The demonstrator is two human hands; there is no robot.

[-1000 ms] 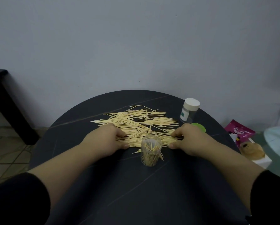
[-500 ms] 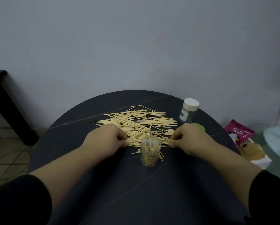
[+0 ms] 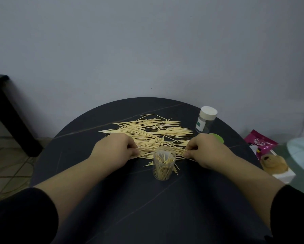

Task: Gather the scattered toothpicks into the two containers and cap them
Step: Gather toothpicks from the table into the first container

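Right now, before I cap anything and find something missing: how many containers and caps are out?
Containers: 2 (open container, capped container)
Caps: 2 (white cap fitted on, green cap lying loose)
Total: 4, with the toothpicks left uncounted

A living space in a home: a round dark table (image 3: 147, 199) stands before a plain painted wall (image 3: 147, 50) on a tiled floor (image 3: 5, 162). Beside it lie a pink packet (image 3: 260, 142) and a small plush toy (image 3: 272, 162) (perched on a white box (image 3: 285, 176)).
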